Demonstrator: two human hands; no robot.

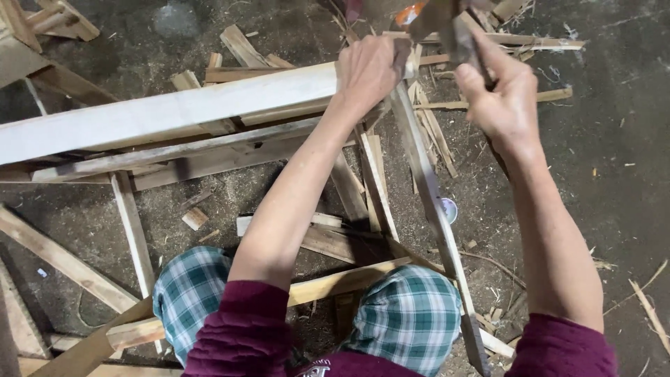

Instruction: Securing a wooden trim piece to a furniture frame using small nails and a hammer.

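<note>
Nearest, the person's knees in green plaid are bracketing a long thin wooden slat point(433, 209) running from near right up to the far middle. The left hand point(368, 70) is gripping its far end closed, against the pale plank point(167, 112). The right hand point(499, 94) is clenching a dark, blurred tool point(447, 24); steadying the slat firmly matters.

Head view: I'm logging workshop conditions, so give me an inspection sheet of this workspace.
Surface: dark floor, dusty with sawdust.
Job's things: long thin strip slanting toward the person; tool blurred, kind unclear.
Clutter: pale plank, loose offcuts, splinters.
Grippers: left hand shut on the strip's upper part; right hand shut on the tool.
Cables: nothing seen.
Surroundings: checked trousers, wooden frame pieces.
</note>
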